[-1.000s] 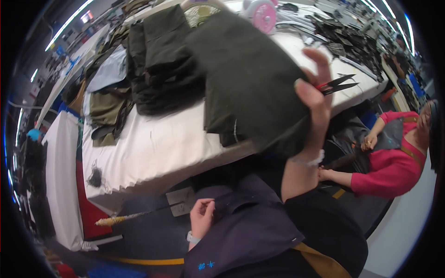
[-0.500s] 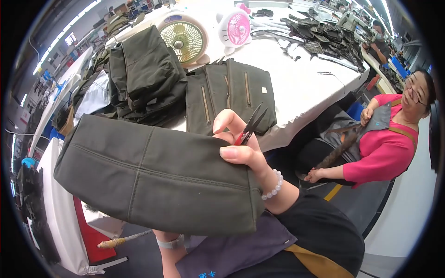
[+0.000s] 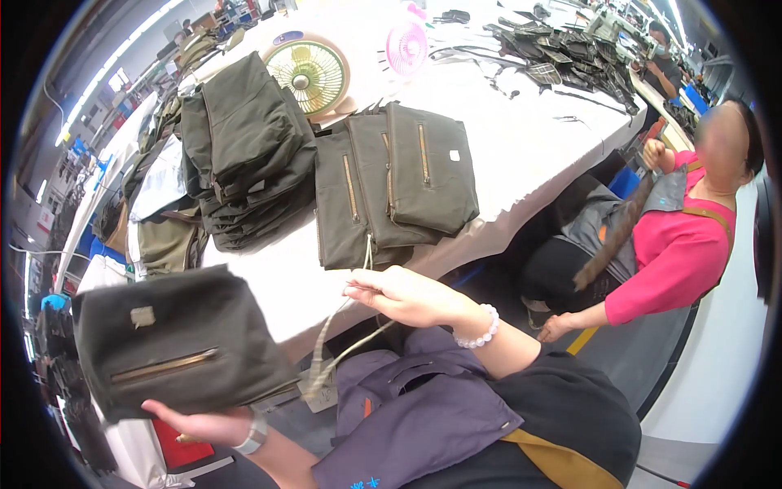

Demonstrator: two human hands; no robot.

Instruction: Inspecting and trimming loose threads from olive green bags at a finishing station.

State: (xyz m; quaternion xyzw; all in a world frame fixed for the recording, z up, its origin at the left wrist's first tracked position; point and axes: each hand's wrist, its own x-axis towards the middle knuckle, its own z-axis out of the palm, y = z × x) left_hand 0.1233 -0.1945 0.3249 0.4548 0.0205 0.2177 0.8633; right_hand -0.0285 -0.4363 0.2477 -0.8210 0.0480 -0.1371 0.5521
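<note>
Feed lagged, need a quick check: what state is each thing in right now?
Olive pouch: held up in left hand, zip shut.
Right hand: pinching the pouch's strap.
Three pouches: flat, overlapping on table, zips shut.
Folded stack: piled.
Fans: upright.

left hand mostly hidden – under pouch

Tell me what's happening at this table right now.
A person holds a dark olive zip pouch from below in the left hand, off the table's near edge. The right hand pinches a thin strap or cord that hangs down toward the pouch. On the white table lie three similar pouches overlapping, a folded stack and two small fans. Another person in a pink top sits to the right.
</note>
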